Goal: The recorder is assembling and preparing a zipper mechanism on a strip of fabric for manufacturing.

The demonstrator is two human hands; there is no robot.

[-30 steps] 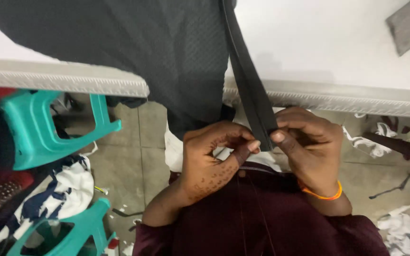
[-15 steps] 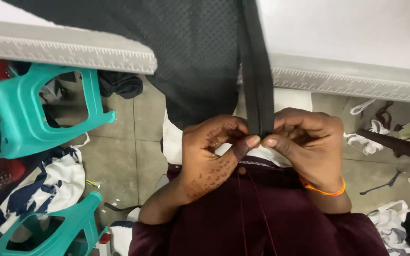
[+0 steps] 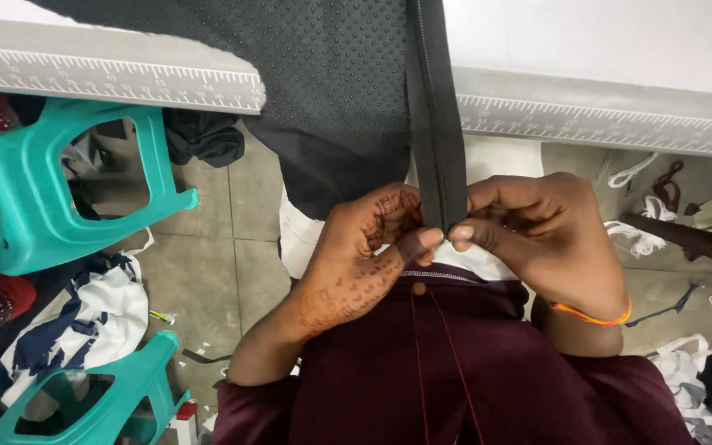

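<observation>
A black zipper strip hangs down from the white table over its ruler-marked edge. Both my hands pinch its lower end in front of my chest. My left hand, patterned with henna, grips the end with thumb and fingers. Against it, my right hand, with an orange band at the wrist, grips the same end. A dark dotted mesh fabric drapes off the table beside the strip. What the fingers do at the strip's tip is hidden.
A teal plastic stool stands at the left, another at the lower left. Blue-and-white cloth lies on the tiled floor. Fabric scraps litter the floor at the right. My maroon garment fills the bottom.
The view has shifted so the hands sit slightly higher and closer; the zipper strip now hangs straighter. Both hands keep pinching its lower end.
</observation>
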